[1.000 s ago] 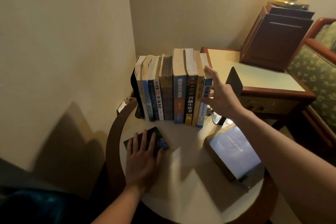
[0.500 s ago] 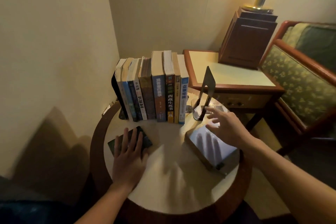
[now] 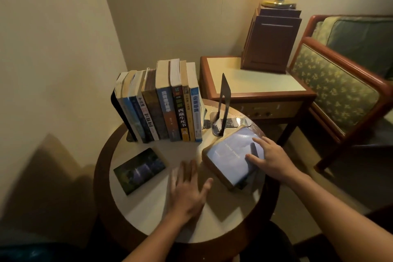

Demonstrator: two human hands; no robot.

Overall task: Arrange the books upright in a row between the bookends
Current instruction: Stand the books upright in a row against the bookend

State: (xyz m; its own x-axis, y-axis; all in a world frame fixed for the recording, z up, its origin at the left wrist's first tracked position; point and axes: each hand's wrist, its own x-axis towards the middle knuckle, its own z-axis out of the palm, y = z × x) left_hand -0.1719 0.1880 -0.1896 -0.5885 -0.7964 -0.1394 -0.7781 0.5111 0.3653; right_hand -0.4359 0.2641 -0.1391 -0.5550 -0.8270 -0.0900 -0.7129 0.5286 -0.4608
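Several books (image 3: 161, 108) stand upright in a row at the back of the round table (image 3: 148, 215), leaning against a black bookend (image 3: 120, 112) on the left. A second black bookend (image 3: 224, 102) stands apart to the right of the row. A thick blue-covered book (image 3: 229, 155) lies flat at the right; my right hand (image 3: 270, 159) rests on its cover with fingers spread. A thin dark book (image 3: 139, 170) lies flat at the left. My left hand (image 3: 187, 193) is open over the tabletop between the two flat books, touching neither.
A square side table (image 3: 255, 85) with a wooden lamp base (image 3: 270, 38) stands behind the round table. An upholstered armchair (image 3: 344, 83) is at the right. Walls close the left and back sides.
My right hand left the row of books and came down onto the blue book. My left hand lifted off the thin dark book and moved right over the tabletop.
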